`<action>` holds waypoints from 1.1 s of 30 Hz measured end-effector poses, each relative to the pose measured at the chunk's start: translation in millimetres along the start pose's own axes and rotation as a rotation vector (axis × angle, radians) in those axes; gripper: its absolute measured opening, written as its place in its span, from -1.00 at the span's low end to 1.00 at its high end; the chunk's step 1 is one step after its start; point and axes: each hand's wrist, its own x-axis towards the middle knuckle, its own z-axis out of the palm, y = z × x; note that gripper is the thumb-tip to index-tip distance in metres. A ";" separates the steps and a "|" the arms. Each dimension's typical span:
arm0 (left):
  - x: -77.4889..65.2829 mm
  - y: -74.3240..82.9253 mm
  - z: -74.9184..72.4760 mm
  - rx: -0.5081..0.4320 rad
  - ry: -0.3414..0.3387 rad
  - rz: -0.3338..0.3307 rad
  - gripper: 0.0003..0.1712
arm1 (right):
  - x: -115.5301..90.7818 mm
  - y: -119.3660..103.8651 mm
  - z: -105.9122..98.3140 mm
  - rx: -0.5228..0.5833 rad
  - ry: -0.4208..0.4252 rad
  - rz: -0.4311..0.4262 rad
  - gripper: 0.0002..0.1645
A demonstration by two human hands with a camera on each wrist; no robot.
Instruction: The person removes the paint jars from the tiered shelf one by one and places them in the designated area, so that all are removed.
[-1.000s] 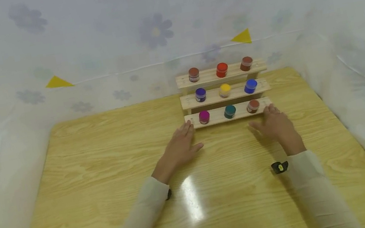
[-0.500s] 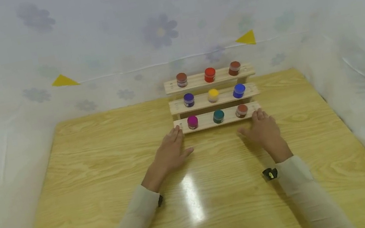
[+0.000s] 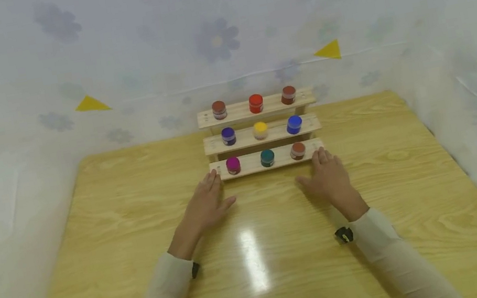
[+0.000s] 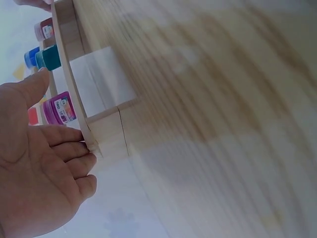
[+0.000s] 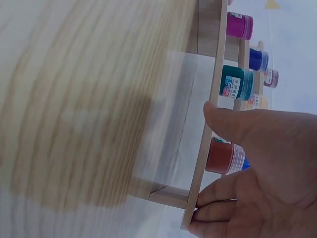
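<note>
A three-tier wooden display rack [image 3: 247, 171] holds several small paint jars, three on each tier. My left hand [image 3: 204, 205] touches the left end of its lowest tier with extended fingertips, thumb held apart. At the opposite end, the fingers of my right hand [image 3: 329, 181] rest against the front tier, its thumb spread inward. Along that tier stand a magenta jar [image 3: 233, 166], a teal jar [image 3: 267, 158] and a brown jar [image 3: 298, 150]. The left wrist view shows fingertips [image 4: 89, 148] right at the board's end. Neither hand holds a jar.
The rack stands toward the back of a wood-grain table [image 3: 284, 247]. A pale floral sheet [image 3: 144, 48] hangs behind and at both sides, marked with yellow triangles [image 3: 92, 103]. On the middle tier are purple, yellow and blue jars; a red jar [image 3: 256, 104] sits between brown ones on top.
The rack has slid left along the table with its jars still upright. Both hands have moved left with it, staying at its two ends. The head view has turned slightly left.
</note>
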 end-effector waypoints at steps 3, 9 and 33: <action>-3.3 -0.2 2.4 -0.025 0.006 -0.013 -0.13 | -2.6 -2.2 0.4 -0.010 0.006 -0.015 0.09; -4.3 1.7 7.6 -0.044 0.019 -0.014 -0.14 | -7.2 -0.4 1.8 -0.033 0.017 -0.023 0.08; 0.3 5.5 3.4 -0.114 0.048 -0.081 -0.18 | -3.6 11.9 1.2 -0.051 0.097 -0.116 0.01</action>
